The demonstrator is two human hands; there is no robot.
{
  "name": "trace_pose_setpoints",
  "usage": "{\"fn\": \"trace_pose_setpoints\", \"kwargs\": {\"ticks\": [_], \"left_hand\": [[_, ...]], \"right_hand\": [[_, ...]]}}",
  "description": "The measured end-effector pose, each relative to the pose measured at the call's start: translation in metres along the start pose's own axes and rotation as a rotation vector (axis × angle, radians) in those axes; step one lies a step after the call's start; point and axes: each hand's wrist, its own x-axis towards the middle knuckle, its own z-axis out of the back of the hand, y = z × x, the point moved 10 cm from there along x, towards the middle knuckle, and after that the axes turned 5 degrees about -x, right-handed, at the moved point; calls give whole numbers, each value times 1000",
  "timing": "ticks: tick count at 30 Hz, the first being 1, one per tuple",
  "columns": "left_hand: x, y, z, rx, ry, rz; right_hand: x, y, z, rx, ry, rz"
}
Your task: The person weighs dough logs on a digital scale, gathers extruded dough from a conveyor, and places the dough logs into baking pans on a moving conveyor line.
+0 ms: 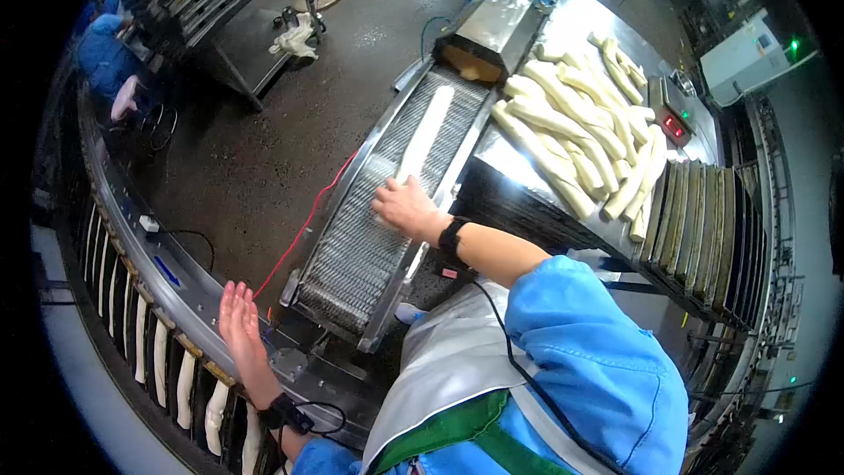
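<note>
A long pale strip of dough (pixel 427 132) lies lengthwise on a metal mesh conveyor belt (pixel 338 255). My right hand (pixel 409 208) is over the strip's near end, its fingers curled around it and partly hiding it. My left hand (pixel 243 334) is raised beside the curved metal rail to the left, palm up and fingers stretched out, holding nothing. Just below it, several dough strips (pixel 185 387) sit in the slots of a dark tray. Both wrists wear black bands with cables.
Several thick dough rolls (pixel 571 114) are piled on a steel table (pixel 510 167) to the right, near a scale (pixel 673 123) with red digits. The belt runs out of a metal housing (pixel 492 26). Stacked trays (pixel 703 211) stand at right. A co-worker (pixel 105 57) is at far left.
</note>
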Motion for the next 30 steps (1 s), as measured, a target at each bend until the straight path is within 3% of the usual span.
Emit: {"fn": "trace_pose_setpoints", "kwargs": {"ticks": [3, 5, 7, 9, 11, 14, 17, 18, 20, 21, 22, 23, 26, 27, 28, 29, 30], "left_hand": [[-31, 14, -38, 50, 5, 52], [-45, 22, -56, 62, 4, 55], [-57, 25, -75, 79, -33, 69], [-63, 31, -93, 93, -44, 82], [-57, 45, -102, 50, -32, 94], [-51, 67, -129, 15, -47, 118], [-53, 94, -147, -25, -51, 176], [-52, 109, -147, -30, -61, 187], [-57, 128, -147, -86, -89, 196], [-68, 132, -153, -132, -83, 217], [-71, 142, -142, -175, -120, 235], [-71, 158, -129, -223, -159, 249], [-96, 198, -101, -493, -314, 306], [-101, 219, -90, -639, -380, 305], [-105, 248, -73, -749, -446, 341], [-128, 244, -89, -721, -458, 410], [-145, 240, -96, -756, -485, 413]], "right_hand": [[-8, -53, 26, 560, -142, -217], [-32, -127, 60, 1123, -310, -371], [-51, -212, 42, 1651, -497, -461], [-112, -286, 71, 1948, -716, -525], [-191, -352, 85, 1870, -823, -664], [-332, -413, 77, 1786, -1269, -808], [-466, -429, 45, 1502, -1542, -1081], [-514, -430, 4, 1405, -1678, -1318], [-558, -407, -46, 1246, -1438, -1585], [-575, -391, -55, 932, -1104, -1821], [-595, -380, -82, 797, -1029, -1933], [-603, -369, -109, 864, -1087, -1895], [-573, -345, -110, 547, -703, -1951], [-564, -348, -116, 336, -401, -1974], [-549, -352, -108, 97, -251, -1952], [-527, -355, -98, -145, -119, -1895], [-494, -361, -83, -168, -185, -1686]]}}
